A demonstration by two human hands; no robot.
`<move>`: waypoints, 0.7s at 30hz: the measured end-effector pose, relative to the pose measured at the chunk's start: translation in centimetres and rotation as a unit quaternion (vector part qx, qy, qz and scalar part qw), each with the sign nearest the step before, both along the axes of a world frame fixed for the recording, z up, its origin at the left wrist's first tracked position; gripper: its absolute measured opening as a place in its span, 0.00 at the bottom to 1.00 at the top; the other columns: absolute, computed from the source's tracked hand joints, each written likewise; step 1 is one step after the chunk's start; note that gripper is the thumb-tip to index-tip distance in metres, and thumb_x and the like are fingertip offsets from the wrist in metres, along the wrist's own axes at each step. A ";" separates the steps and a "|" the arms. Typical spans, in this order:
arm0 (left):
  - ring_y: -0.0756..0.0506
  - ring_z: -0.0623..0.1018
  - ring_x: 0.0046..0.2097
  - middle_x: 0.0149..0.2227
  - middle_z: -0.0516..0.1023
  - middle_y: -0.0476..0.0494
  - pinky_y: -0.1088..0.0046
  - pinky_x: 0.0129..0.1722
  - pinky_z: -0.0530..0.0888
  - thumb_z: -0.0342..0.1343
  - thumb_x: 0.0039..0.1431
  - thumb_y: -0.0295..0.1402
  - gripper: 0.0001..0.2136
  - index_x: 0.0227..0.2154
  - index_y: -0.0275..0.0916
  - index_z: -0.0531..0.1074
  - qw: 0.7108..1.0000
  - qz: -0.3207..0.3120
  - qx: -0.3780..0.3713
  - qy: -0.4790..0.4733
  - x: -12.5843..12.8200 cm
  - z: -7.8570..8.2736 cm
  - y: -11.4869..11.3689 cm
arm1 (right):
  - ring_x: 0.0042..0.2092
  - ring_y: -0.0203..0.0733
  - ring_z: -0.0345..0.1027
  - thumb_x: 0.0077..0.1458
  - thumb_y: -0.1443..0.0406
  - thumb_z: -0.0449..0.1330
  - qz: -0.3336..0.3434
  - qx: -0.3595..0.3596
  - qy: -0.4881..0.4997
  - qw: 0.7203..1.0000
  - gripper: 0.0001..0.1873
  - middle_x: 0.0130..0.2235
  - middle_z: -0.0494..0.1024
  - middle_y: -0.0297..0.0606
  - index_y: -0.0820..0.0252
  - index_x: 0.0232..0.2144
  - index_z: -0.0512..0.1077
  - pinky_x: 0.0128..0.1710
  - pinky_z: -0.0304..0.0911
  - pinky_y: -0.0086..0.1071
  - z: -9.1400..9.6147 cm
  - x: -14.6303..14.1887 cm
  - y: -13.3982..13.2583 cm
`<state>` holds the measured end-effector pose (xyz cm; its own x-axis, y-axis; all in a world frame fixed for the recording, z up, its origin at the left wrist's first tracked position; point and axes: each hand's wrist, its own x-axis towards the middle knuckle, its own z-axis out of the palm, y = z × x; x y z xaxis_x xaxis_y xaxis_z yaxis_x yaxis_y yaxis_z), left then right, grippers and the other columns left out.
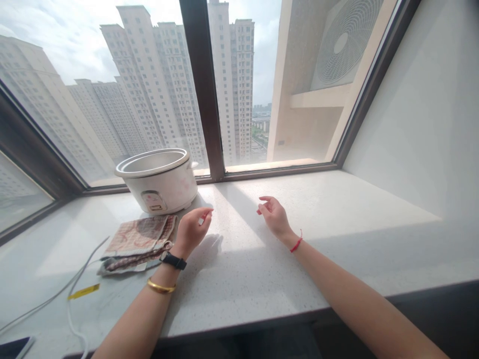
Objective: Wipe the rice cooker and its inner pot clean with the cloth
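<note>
Above the pale stone sill (239, 289), my left hand (192, 230) has its fingers curled in to the thumb, with nothing visible in them. It is nearest a folded checked cloth (138, 237) in brown and cream, just to its left. Behind the cloth stands a white rice cooker (170, 189) with no lid on; the bottom of its inside is hidden from this angle. My right hand (274, 215) hovers over the sill further right, thumb and forefinger apart, holding nothing.
A thin grey cable (71, 279) with a yellow tag (84, 291) runs along the left of the sill. A dark flat device (17, 347) lies in the near left corner. Dark-framed windows (215, 124) rise behind, and a white wall (419, 124) closes the right side.
</note>
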<state>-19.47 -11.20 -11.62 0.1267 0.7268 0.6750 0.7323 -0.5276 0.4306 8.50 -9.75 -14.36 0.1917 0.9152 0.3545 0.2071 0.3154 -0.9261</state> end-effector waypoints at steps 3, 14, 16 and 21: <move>0.44 0.82 0.34 0.34 0.85 0.45 0.68 0.39 0.77 0.52 0.60 0.34 0.12 0.39 0.39 0.81 1.000 0.002 -0.002 0.000 0.0 0.0 0.0 | 0.36 0.45 0.76 0.55 0.55 0.59 0.003 0.002 -0.001 1.000 0.20 0.29 0.76 0.33 0.60 0.46 0.71 0.42 0.67 0.40 0.0 0.0 0.0; 0.44 0.82 0.33 0.34 0.85 0.45 0.68 0.38 0.77 0.53 0.60 0.35 0.12 0.38 0.40 0.81 1.000 0.007 -0.014 0.007 0.1 -0.2 0.0 | 0.36 0.45 0.76 0.55 0.55 0.59 0.004 0.000 0.002 1.000 0.18 0.28 0.75 0.33 0.59 0.44 0.72 0.42 0.68 0.39 0.1 -0.1 -0.1; 0.44 0.82 0.33 0.34 0.85 0.45 0.68 0.38 0.77 0.53 0.60 0.35 0.12 0.38 0.41 0.81 1.000 0.007 -0.014 0.006 0.1 -0.3 0.1 | 0.35 0.45 0.76 0.55 0.55 0.59 0.006 0.000 0.002 1.000 0.18 0.28 0.75 0.32 0.59 0.44 0.72 0.42 0.68 0.39 0.1 -0.1 -0.1; 0.44 0.82 0.33 0.33 0.84 0.45 0.69 0.36 0.76 0.53 0.60 0.35 0.12 0.38 0.40 0.81 1.000 0.005 -0.016 0.006 0.1 -0.3 0.1 | 0.35 0.44 0.76 0.55 0.55 0.59 0.008 0.003 -0.001 1.000 0.18 0.28 0.75 0.33 0.59 0.44 0.72 0.42 0.69 0.39 0.1 0.0 -0.1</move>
